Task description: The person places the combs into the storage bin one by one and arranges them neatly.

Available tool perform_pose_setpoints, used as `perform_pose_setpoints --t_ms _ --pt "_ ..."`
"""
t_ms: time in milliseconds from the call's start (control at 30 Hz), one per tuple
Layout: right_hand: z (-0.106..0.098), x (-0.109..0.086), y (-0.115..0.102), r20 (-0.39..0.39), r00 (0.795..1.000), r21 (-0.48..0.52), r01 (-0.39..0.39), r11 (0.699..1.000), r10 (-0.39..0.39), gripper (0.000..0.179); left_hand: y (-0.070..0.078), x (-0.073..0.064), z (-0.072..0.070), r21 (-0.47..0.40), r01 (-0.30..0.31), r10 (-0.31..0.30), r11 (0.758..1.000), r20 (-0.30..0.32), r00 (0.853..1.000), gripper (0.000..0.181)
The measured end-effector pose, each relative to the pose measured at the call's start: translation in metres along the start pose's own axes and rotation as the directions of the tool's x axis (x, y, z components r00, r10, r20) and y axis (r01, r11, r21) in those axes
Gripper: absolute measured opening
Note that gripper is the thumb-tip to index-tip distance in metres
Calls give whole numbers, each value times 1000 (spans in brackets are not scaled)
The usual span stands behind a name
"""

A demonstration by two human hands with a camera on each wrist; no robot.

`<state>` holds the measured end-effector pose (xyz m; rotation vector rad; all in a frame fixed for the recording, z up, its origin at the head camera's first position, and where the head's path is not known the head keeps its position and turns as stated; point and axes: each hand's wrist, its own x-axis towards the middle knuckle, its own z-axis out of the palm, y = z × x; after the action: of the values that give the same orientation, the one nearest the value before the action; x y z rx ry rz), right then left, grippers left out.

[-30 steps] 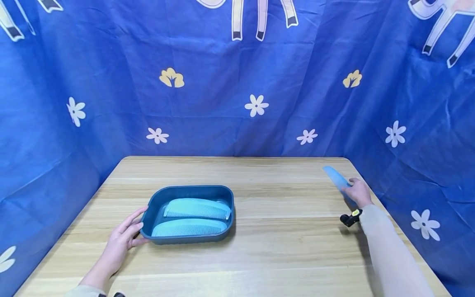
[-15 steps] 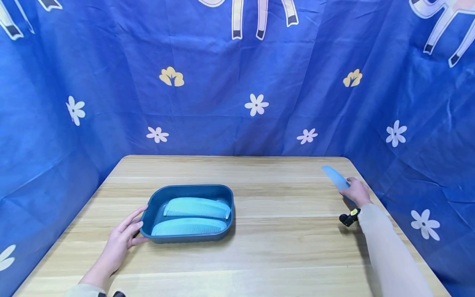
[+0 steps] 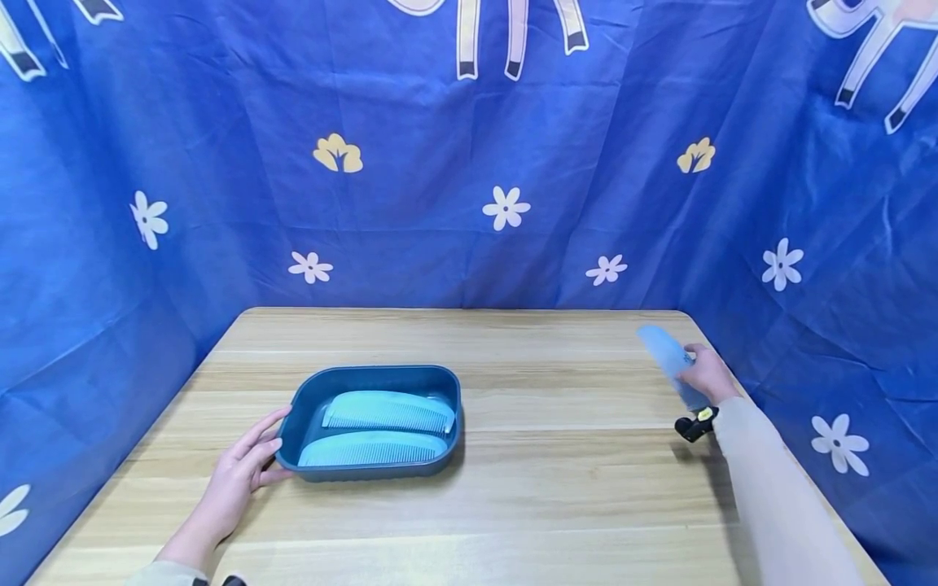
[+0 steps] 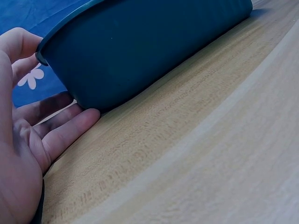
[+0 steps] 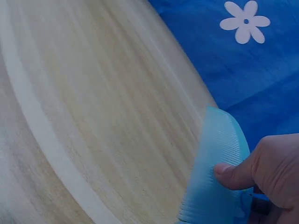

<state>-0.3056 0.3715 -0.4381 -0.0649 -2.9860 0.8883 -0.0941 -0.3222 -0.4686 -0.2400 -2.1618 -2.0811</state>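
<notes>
In the head view a dark teal basin (image 3: 440,468) stands left of centre on the table. Two pale blue combs, a far comb (image 3: 388,407) and a near comb (image 3: 374,446), lie inside it, teeth toward the person. My left hand (image 3: 238,476) is at the basin's left end. The left wrist view shows two fingertips at the rim and straight lower fingers (image 4: 70,133) against the bottom corner. Near the table's right edge my right hand (image 3: 707,370) pinches a translucent blue comb (image 5: 215,163), thumb on its face and the other fingers mostly hidden behind it.
The wooden table (image 3: 557,488) ends at a blue curtain (image 3: 410,244) along the back and both sides. A black wrist device (image 3: 696,424) sits by the right cuff.
The comb in my right hand has tilted, so more of its broad face shows in the head view. My left hand and the basin stay put.
</notes>
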Motion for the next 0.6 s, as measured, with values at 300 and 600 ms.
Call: perform_pose_setpoints --t_ms 300,600 --pt "-4 -1 2 -10 999 104 48 993 -47 55 0 -2 -1 -13 -4 4 1000 15 1000 45" --pt "-5 -6 -10 -34 998 138 59 989 -55 50 1 -1 -1 -30 -7 8 1000 13 1000 45"
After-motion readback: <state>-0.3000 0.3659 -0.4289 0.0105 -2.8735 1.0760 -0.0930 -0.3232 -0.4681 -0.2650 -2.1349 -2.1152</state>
